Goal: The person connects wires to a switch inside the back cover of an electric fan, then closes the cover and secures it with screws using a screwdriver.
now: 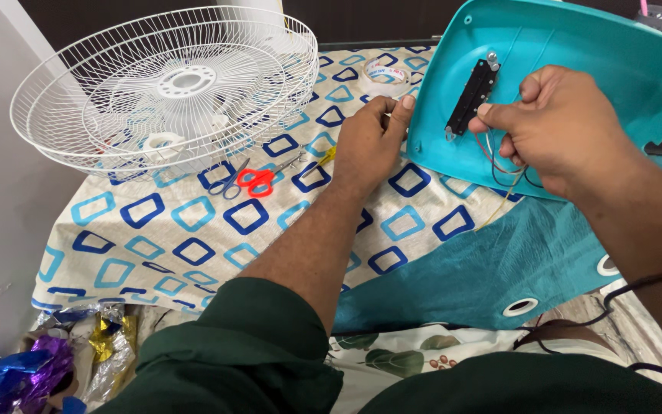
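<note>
Working from the left edge of the desk (155,238), with its cloth of blue and navy squares, the white wire fan guards (166,84) sit stacked at the far left corner, untouched. Just in front of them lie scissors with one red and one blue handle (248,181), and farther back, toward the far edge, a roll of clear tape (386,75).

Next comes the left hand (369,142). Its fingers are curled, with fingertips pressed to the left rim of the teal plastic fan cover (576,54), steadying it; its grip wraps nothing, it only braces.

The cover stands tilted up on the right half of the desk, hollow side facing the person. A black switch strip (471,98) is mounted inside it, with a screw at its upper end.

Farthest right, the right hand (557,130) pinches thin wires (499,165) between thumb and forefinger, a narrow grip closed on them, just beside the lower right of the strip. The wires loop down from the pinch across the cover's lower edge.

By my reading, the step in hand is the wiring at the switch strip. The next move seems to call for fine guidance of the wire ends toward the strip's terminals while the left hand keeps the cover from rocking.
</note>
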